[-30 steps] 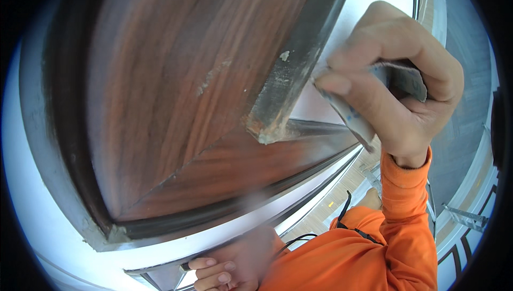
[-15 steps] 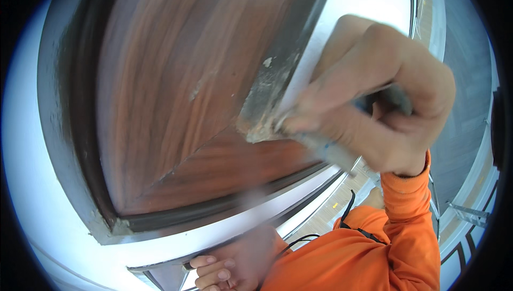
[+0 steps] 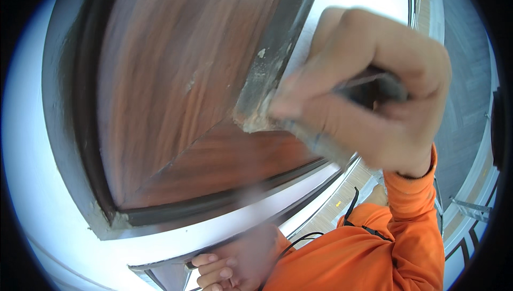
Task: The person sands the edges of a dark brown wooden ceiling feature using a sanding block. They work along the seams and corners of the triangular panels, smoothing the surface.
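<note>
My right hand point(image 3: 374, 88) is closed, thumb and fingers pinching what looks like a folded piece of sandpaper point(image 3: 326, 144), pale with faint blue marks and blurred by motion. Its fingertips are at the rough, chipped lower end of a dark grey trim strip point(image 3: 267, 64). That strip runs along a brown wood-grain frame point(image 3: 176, 88) with a mitred corner. Low in the picture, my left hand point(image 3: 224, 272) has its fingers curled beside the corner of a dark-edged panel point(image 3: 168, 272). What it holds, if anything, is hidden.
A dark outer moulding point(image 3: 80, 104) borders the frame, against a white wall point(image 3: 29, 157). At the right lie a grey floor point(image 3: 465, 77) and a metal ladder-like piece point(image 3: 470, 209). A black cord point(image 3: 302, 240) hangs over my orange top.
My right hand has shifted slightly up and left along the strip's chipped end, still pinching the sandpaper. My left hand stays nearly where it was.
</note>
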Demonstrator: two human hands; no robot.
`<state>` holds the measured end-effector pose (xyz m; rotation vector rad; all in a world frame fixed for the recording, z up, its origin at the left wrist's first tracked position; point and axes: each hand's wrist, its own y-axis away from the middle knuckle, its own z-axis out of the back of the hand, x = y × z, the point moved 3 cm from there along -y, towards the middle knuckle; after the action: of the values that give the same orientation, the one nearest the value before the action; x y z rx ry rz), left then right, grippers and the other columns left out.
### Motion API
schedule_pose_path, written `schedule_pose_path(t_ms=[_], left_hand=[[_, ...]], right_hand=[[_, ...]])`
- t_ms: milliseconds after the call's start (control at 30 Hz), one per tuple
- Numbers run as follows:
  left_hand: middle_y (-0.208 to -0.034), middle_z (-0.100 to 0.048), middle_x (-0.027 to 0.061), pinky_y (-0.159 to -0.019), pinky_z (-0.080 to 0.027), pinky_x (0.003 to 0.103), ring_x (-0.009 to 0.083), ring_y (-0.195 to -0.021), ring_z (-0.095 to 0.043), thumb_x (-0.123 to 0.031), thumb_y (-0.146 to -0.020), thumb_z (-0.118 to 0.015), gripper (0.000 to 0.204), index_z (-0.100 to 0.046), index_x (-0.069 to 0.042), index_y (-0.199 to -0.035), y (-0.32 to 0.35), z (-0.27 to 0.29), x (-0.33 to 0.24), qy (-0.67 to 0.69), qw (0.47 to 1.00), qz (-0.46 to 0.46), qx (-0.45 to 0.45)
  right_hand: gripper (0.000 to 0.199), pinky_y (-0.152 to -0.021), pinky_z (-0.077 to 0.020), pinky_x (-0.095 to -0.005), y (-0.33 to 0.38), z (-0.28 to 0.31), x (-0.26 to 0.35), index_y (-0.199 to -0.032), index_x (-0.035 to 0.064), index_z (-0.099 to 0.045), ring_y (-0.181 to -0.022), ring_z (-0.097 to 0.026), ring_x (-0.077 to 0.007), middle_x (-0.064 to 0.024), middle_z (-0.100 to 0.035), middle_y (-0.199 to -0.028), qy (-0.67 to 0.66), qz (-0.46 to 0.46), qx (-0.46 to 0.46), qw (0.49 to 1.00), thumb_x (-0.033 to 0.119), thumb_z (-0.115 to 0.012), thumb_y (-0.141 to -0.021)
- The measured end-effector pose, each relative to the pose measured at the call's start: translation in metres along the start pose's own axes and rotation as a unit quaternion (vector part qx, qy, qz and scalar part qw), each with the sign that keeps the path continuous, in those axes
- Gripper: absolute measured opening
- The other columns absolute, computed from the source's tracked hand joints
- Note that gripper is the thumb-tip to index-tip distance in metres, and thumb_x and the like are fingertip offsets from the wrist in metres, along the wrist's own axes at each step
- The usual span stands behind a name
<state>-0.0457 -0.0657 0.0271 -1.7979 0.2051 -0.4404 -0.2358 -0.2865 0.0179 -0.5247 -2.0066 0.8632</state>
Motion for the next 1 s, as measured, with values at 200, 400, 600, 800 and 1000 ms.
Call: schedule_pose_path(t_ms=[200, 400, 600, 800, 1000], left_hand=[[-0.055, -0.04, -0.001, -0.064, -0.038, 0.033, 0.0118, -0.048, -0.034, -0.02, -0.099, -0.036, 0.032, -0.06, -0.003, -0.087, -0.009, -0.002, 0.003, -0.001, 1.0, -0.003, 0.009], [-0.06, -0.047, 0.0003, -0.061, -0.04, 0.031, 0.0114, -0.049, -0.039, -0.022, -0.102, -0.035, 0.035, -0.062, -0.002, -0.092, -0.01, -0.002, 0.006, 0.009, 1.0, -0.014, 0.013], [-0.064, -0.053, 0.0016, -0.058, -0.042, 0.03, 0.0109, -0.05, -0.044, -0.023, -0.104, -0.033, 0.039, -0.063, 0.0, -0.098, -0.004, -0.012, 0.016, 0.072, 0.997, -0.03, 0.004], [-0.07, -0.054, 0.0019, -0.062, -0.043, 0.03, 0.0117, -0.056, -0.046, -0.027, -0.106, -0.034, 0.037, -0.06, -0.001, -0.109, -0.006, -0.004, 0.026, 0.134, 0.988, -0.041, 0.063], [-0.051, -0.038, -0.0024, -0.064, -0.032, 0.034, 0.0112, -0.045, -0.028, -0.021, -0.094, -0.036, 0.029, -0.062, -0.007, -0.093, 0.023, 0.029, 0.056, 0.097, 0.993, 0.044, 0.054]], right_hand=[[0.018, -0.054, -0.0432, -0.0212, -0.016, -0.001, 0.003, -0.079, -0.001, -0.069, -0.062, -0.061, -0.009, -0.0086, -0.069, -0.074, 0.073, -0.03, 0.055, 0.995, -0.011, -0.081, -0.071], [0.019, -0.053, -0.0412, -0.0206, -0.008, -0.013, 0.002, -0.074, 0.0002, -0.068, -0.059, -0.059, -0.0075, -0.0056, -0.067, -0.069, -0.064, -0.1, -0.058, 0.991, -0.008, -0.084, -0.069], [0.023, -0.053, -0.0407, -0.0202, -0.011, -0.006, -0.003, -0.073, 0.0052, -0.063, -0.058, -0.056, -0.005, -0.0018, -0.064, -0.066, 0.035, -0.061, -0.046, 0.996, -0.003, -0.085, -0.073], [0.02, -0.045, -0.0388, -0.0205, 0.041, 0.036, -0.013, -0.09, 0.0067, -0.06, -0.057, -0.056, -0.0053, -0.0014, -0.065, -0.073, 0.058, -0.153, -0.166, 0.972, 0.007, -0.078, -0.085], [0.004, -0.05, -0.042, -0.0245, 0.138, 0.048, -0.012, -0.097, 0.008, -0.056, -0.066, -0.055, -0.0092, -0.0068, -0.062, -0.081, -0.058, -0.332, -0.365, 0.868, 0.01, -0.059, -0.095]])
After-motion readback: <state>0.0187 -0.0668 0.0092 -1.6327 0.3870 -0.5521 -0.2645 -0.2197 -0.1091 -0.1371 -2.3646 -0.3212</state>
